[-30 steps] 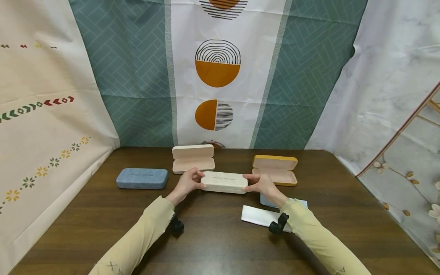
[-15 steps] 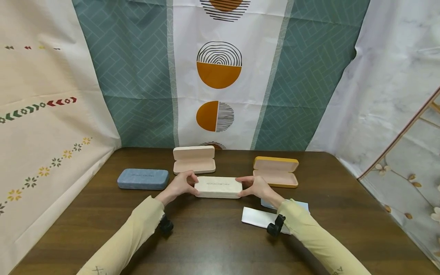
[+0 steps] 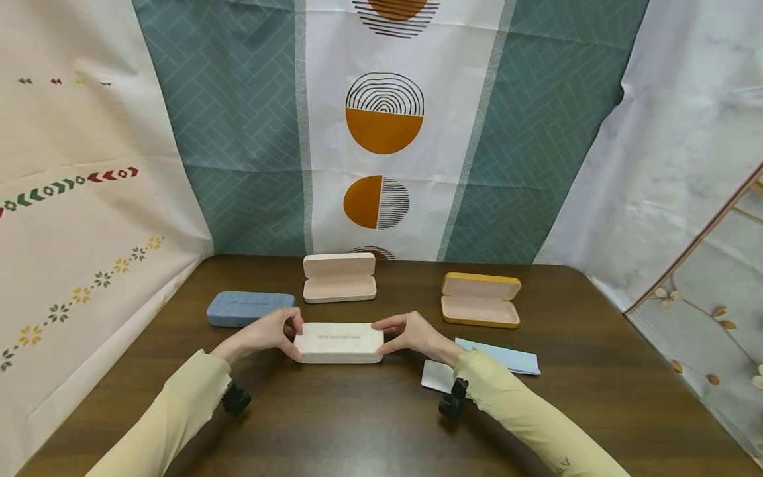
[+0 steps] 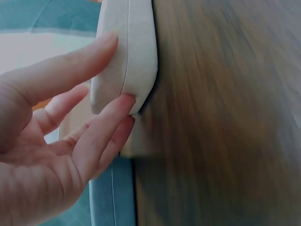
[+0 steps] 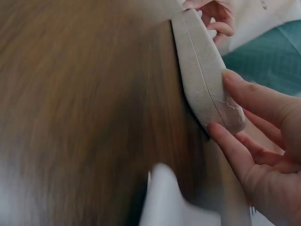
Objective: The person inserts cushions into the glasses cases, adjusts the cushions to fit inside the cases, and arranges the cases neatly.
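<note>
A closed cream glasses case (image 3: 339,343), lettering on its lid, lies level between my two hands in the head view. My left hand (image 3: 269,335) pinches its left end. The right hand (image 3: 416,336) holds the opposite end between thumb and fingers. In the left wrist view the left hand (image 4: 51,136) has its thumb on the lid and fingertips around the seam at the corner. From the right wrist, my right hand (image 5: 263,125) shows fingertips on the lid and lower edge. The case (image 5: 200,66) sits at or just above the tabletop; I cannot tell which.
An open cream case (image 3: 340,289) and an open yellow case (image 3: 480,310) stand at the back. A closed blue case (image 3: 238,309) lies behind my left hand. One light blue cloth (image 3: 511,360) and one white cloth (image 3: 437,376) lie by my right forearm.
Both hands have carried the cream glasses case left and toward me, away from the open cases. The cloths show more as the right arm moved left.
</note>
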Available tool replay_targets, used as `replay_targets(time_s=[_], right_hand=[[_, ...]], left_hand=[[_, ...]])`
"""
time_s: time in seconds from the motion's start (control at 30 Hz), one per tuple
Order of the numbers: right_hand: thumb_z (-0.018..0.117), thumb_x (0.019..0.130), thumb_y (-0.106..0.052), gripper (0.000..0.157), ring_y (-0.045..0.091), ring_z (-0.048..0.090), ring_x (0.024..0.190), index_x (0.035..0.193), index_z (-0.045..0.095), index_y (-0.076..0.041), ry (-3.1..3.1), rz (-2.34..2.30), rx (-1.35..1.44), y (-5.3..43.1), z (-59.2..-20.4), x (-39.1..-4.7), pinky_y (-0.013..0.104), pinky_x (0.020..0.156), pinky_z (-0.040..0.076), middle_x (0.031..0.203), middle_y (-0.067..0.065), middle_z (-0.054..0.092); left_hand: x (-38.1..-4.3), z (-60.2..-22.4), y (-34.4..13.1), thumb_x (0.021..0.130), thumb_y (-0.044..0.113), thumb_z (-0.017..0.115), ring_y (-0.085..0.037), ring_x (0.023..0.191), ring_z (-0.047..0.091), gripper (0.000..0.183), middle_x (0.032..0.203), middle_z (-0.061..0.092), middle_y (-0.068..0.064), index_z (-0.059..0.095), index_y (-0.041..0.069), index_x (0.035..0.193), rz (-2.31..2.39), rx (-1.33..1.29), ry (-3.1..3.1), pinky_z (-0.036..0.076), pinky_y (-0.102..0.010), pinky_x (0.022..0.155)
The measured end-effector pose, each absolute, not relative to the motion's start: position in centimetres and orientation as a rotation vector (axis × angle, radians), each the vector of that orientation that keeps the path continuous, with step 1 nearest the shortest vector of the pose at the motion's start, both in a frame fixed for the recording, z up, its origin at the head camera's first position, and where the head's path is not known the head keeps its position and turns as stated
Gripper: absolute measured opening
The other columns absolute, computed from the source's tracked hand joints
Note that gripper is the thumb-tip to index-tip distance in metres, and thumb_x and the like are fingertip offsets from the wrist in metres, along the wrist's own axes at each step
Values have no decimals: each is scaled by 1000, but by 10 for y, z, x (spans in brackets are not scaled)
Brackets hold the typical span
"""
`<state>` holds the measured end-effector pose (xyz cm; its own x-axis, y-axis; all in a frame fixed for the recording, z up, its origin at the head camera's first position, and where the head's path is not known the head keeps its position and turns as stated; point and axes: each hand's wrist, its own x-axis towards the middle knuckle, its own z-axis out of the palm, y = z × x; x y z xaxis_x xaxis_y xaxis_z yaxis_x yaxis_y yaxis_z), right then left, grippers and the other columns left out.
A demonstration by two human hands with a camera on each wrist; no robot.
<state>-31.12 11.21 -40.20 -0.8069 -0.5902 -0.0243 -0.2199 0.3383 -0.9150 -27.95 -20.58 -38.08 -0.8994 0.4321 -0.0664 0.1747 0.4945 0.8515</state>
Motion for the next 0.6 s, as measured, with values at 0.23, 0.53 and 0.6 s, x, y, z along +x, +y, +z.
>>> replay_targets(time_s=[0.23, 0.53, 0.6], right_hand=[[81, 66, -7, 45, 20, 55, 102, 109, 66, -6, 2210, -1465, -754, 85, -400, -306, 38, 86, 41, 108, 3, 62], [83, 62, -5, 43, 12, 58, 89, 101, 68, -8, 2257, -1429, -811, 42, -400, -300, 30, 79, 45, 97, -3, 64], [84, 61, -6, 43, 11, 58, 86, 101, 68, -8, 2269, -1409, -830, 32, -399, -298, 26, 76, 46, 95, -4, 64]], left_hand=[[-272, -381, -233, 56, 5, 85, -29, 87, 55, 46, 96, 48, -13, 47, -1, 81, 1324, 598, 2470, 44, -38, 72], [-264, -381, -276, 57, 9, 85, -30, 93, 53, 47, 98, 47, -14, 47, 1, 83, 1258, 644, 2488, 41, -42, 79], [-263, -380, -286, 58, 8, 84, -32, 95, 52, 46, 100, 47, -15, 47, 1, 83, 1262, 636, 2484, 42, -42, 79]])
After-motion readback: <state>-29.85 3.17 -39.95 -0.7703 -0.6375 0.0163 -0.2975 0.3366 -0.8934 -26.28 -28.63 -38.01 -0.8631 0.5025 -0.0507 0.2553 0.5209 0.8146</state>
